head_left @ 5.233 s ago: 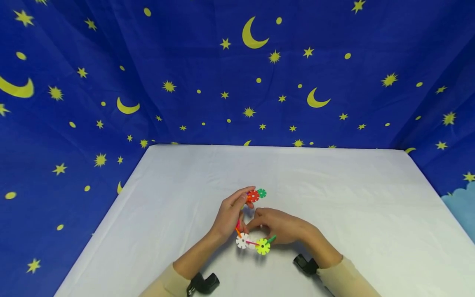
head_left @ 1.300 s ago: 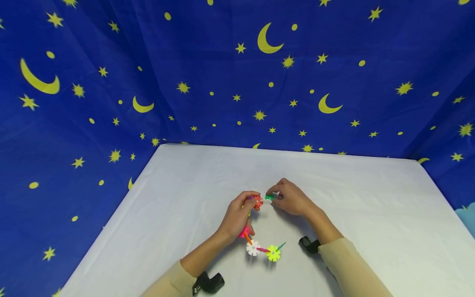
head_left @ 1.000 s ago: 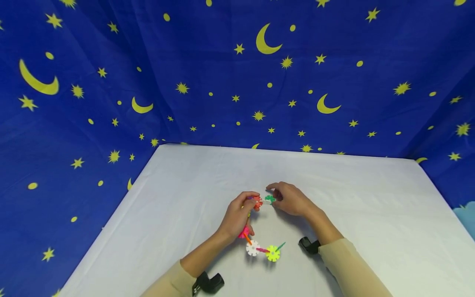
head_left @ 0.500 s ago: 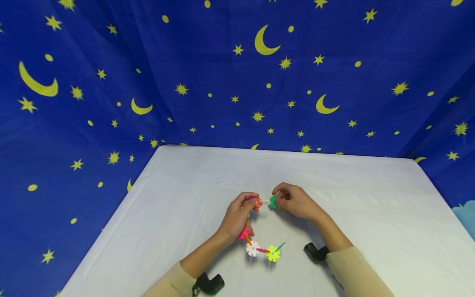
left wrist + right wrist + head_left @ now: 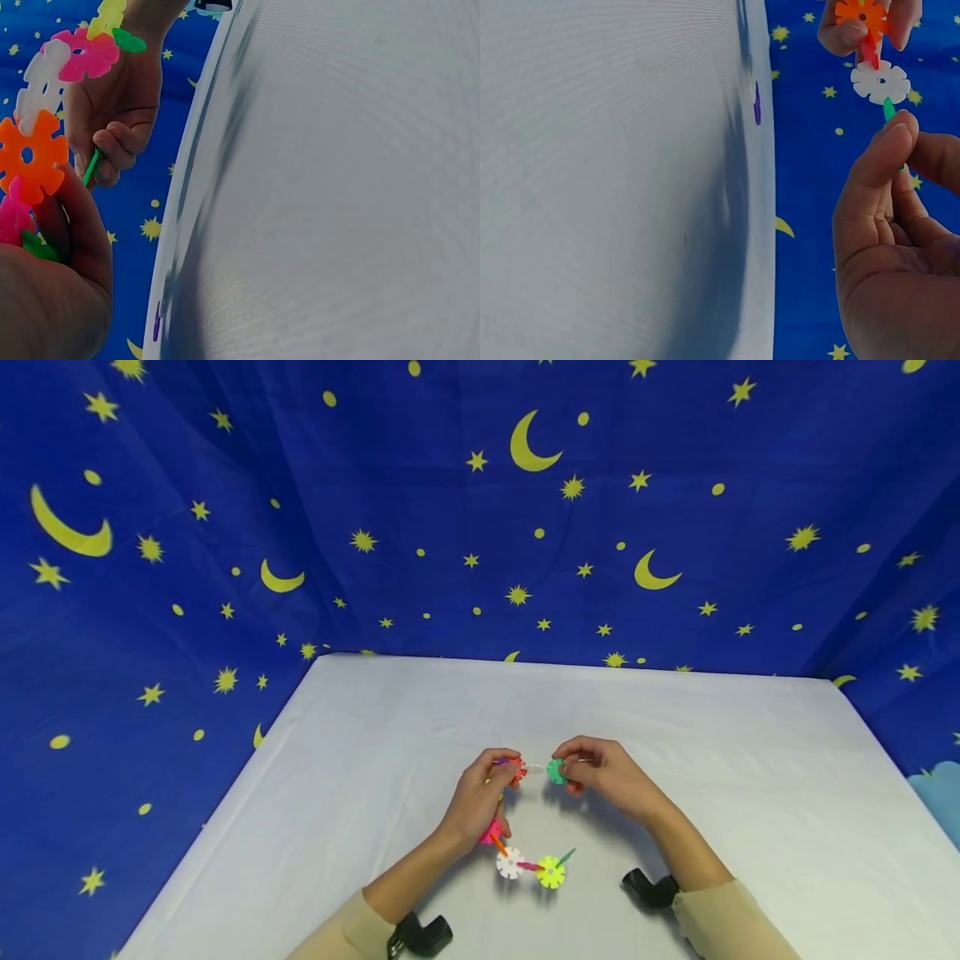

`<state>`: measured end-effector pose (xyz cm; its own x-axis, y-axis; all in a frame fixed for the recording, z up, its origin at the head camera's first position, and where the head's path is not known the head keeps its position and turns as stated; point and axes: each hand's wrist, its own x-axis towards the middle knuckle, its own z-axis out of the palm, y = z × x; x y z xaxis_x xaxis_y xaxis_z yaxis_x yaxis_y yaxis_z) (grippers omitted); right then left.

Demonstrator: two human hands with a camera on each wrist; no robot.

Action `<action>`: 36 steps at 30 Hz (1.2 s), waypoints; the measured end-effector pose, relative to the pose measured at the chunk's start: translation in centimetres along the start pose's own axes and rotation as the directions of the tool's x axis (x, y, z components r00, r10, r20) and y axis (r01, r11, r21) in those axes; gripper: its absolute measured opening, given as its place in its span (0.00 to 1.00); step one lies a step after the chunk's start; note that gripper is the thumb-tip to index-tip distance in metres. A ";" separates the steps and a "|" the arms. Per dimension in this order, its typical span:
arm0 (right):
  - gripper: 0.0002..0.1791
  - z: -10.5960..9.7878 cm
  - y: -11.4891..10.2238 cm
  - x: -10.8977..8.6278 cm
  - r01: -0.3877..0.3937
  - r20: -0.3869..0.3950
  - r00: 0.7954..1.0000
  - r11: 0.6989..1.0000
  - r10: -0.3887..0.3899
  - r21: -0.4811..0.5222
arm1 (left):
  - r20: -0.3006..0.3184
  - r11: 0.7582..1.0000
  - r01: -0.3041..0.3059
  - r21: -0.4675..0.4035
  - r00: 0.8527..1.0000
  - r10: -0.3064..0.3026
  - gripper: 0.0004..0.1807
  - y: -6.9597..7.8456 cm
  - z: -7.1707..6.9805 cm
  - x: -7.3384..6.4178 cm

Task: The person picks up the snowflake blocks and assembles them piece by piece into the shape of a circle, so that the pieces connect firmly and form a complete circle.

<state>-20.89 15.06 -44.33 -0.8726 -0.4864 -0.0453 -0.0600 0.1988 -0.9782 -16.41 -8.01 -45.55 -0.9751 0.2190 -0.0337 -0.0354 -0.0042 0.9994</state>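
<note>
A chain of interlocking snowflake discs hangs between the two hands above the table. My left hand (image 5: 472,797) grips it near a red-orange disc (image 5: 518,770). My right hand (image 5: 607,777) pinches a green disc (image 5: 556,771) between thumb and fingers. A white disc (image 5: 881,81) joins the green disc to the part at the left hand. Below the left hand the chain runs on through a pink disc (image 5: 491,832), a white disc and a yellow disc (image 5: 551,872) to a thin green disc (image 5: 567,856) seen edge-on. The left palm hides some discs.
A white cloth covers the table (image 5: 405,718). Behind and beside it hangs a blue curtain (image 5: 420,493) with yellow moons and stars. Black wrist devices (image 5: 423,935) sit at both sleeves.
The right hand has left the chain's lower part, moved up to the green disc and pinched it. Lately it shifts slightly right and nearer with that disc. The left hand stays nearly still.
</note>
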 end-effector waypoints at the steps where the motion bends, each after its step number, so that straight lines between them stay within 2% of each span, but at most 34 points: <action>1: 0.13 0.0 0.0 0.0 -0.001 0.001 1.000 1.000 0.001 0.006 | -0.003 1.000 0.003 0.001 1.000 -0.003 0.20 0.0 0.0 0.0; 13: 0.14 0.6 -0.5 -0.2 0.016 0.018 1.000 0.999 -0.017 0.035 | 0.008 1.000 0.017 0.008 1.000 -0.017 0.16 0.2 0.0 0.0; 26: 0.15 0.5 0.1 -0.1 0.018 0.023 1.000 0.999 -0.019 0.028 | 0.027 0.999 -0.032 -0.020 0.999 0.032 0.19 0.0 0.1 -0.3; 36: 0.17 0.7 0.2 -0.1 0.014 0.027 1.000 1.000 -0.014 0.023 | 0.040 1.000 -0.006 0.013 0.999 0.006 0.16 -0.1 0.3 -0.3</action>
<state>-20.45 14.53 -44.69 -0.8582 -0.5120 -0.0368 -0.0609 0.1727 -0.9831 -16.02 -7.78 -45.64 -0.9658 0.2577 -0.0274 -0.0264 0.0076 0.9996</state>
